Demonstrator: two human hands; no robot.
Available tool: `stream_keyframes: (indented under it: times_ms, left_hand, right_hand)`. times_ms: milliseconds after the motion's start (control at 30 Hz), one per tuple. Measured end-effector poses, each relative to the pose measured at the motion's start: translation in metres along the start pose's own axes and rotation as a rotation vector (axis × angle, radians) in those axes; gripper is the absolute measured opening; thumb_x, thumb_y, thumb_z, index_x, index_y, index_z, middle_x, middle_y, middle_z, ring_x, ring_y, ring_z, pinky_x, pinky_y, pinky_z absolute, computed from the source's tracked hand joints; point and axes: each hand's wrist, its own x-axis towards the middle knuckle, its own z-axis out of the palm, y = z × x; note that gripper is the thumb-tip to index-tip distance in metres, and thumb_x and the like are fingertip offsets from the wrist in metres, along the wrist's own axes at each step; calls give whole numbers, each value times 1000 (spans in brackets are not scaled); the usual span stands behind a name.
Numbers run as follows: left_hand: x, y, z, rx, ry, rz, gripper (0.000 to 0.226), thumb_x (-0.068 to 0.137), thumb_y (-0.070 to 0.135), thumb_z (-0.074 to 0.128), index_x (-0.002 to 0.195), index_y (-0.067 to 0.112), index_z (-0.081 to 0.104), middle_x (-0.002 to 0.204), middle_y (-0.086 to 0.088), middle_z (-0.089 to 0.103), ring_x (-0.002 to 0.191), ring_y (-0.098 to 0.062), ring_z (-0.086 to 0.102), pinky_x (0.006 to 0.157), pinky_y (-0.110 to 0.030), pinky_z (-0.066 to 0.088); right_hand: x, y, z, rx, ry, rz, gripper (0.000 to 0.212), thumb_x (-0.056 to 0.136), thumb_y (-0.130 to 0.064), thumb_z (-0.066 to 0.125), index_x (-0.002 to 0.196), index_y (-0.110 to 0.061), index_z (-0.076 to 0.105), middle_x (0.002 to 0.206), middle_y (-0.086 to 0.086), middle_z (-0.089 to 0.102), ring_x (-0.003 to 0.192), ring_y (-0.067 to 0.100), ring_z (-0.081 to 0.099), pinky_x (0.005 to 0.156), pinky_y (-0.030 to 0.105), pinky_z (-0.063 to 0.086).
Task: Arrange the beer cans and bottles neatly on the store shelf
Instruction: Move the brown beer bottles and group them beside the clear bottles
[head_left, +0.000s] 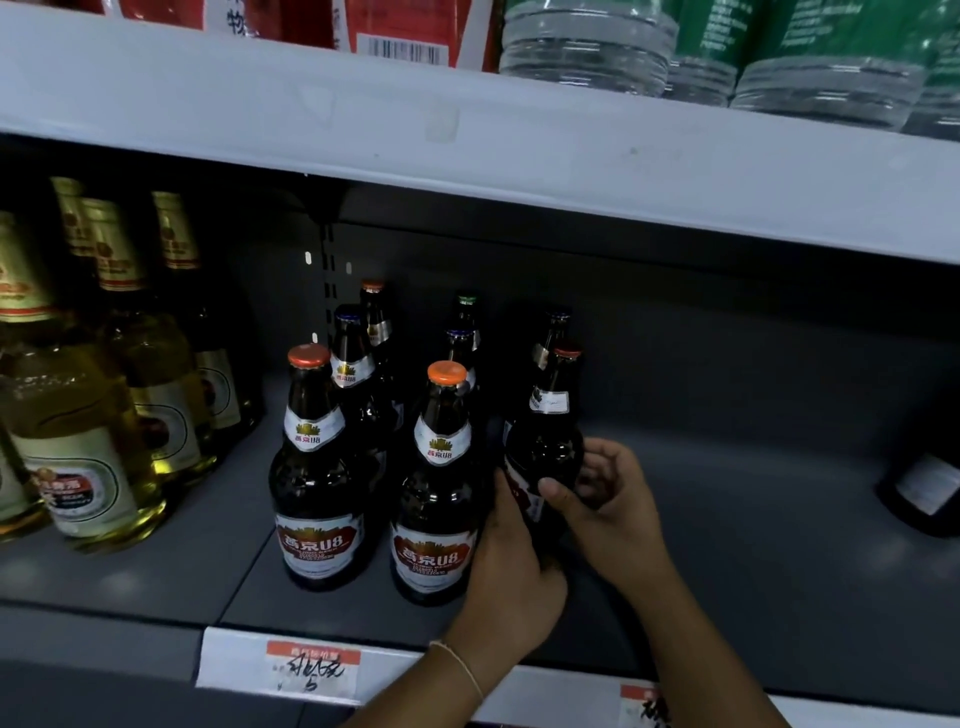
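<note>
Standing on the grey shelf (753, 519), a dark beer bottle (545, 441) is gripped low by both hands, left hand (511, 566) and right hand (613, 499) curled round it. Left of it stand two orange-capped bottles (441, 483) labelled "U8", five more behind. Farther left, four pale bottles (150, 364).

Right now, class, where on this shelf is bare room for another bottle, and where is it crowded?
Free: the shelf between the held bottle and the dark bottle at far right. Crowded: the brown bottles left of both hands, and the pale bottles at far left.
</note>
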Motion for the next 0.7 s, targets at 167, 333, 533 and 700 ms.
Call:
stream_keyframes:
  times_ms: [167, 333, 533, 700]
  left_hand:
    - [4, -6, 3, -19, 3, -27, 96, 65, 13, 47, 152, 17, 5, 150, 2, 33, 142, -7, 25, 117, -32, 25]
    - [2, -2, 3, 61, -12, -23, 99, 71, 11, 51, 152, 13, -7, 156, 0, 21, 146, -10, 12, 121, -29, 11]
    - [-3, 3, 5, 199, -40, -70, 104, 80, 14, 53, 143, 5, -28, 158, -8, 0, 147, -20, -3, 115, -21, -6]
    - [-4, 5, 5, 274, -24, -64, 99, 82, 18, 50, 144, 4, -25, 157, -12, -11, 146, -24, -11, 115, -25, -10]
  right_hand:
    - [6, 7, -4, 51, -134, -5, 44, 88, 5, 65, 122, -19, 51, 123, 5, 66, 107, 19, 67, 91, 32, 56]
    - [4, 6, -10, -22, -185, -70, 47, 95, 5, 52, 138, -12, 45, 131, -1, 62, 120, 3, 60, 94, 16, 49]
    - [-5, 10, -6, -58, -153, -125, 48, 101, -18, 46, 148, -13, 38, 140, 0, 57, 130, 12, 54, 105, 28, 47]
    - [-5, 14, -5, -23, -233, -50, 59, 91, -11, 63, 143, -23, 38, 135, -12, 60, 126, 8, 56, 103, 26, 48]
